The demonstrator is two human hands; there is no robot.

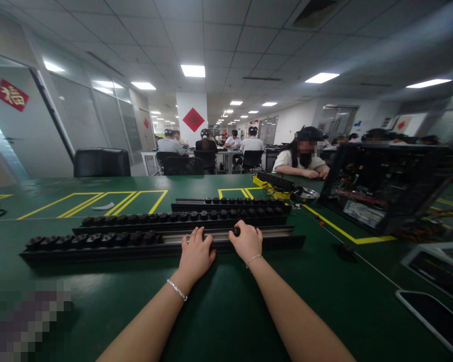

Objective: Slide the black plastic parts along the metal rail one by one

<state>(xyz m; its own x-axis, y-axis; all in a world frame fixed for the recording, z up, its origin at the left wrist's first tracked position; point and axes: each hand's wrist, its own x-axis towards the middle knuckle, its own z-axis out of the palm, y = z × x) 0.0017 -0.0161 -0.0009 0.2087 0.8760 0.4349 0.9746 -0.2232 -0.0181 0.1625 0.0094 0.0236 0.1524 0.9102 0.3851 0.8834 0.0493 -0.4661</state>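
Note:
Across the green tabletop lies a long black channel rail (98, 255). Its left part carries a row of black round knob-like pieces (107, 238), while a bare silvery strip shows further right. My left hand (196, 251) rests over the middle of this rail, fingers spread and touching it; a dark bit shows beside its thumb. Just to the right, my right hand (248, 242) is closed on a small black round piece (236, 232) above the rail. Behind are a second rail (132, 227) with a row of similar pieces and a third, shorter rail (191, 206).
An open computer case (377, 186) stands at right, with a black-screened device (434, 322) nearer. A black power strip (275, 181) and a metal bowl (305, 194) lie behind. A co-worker (304, 161) sits across the table. Yellow tape lines mark the top.

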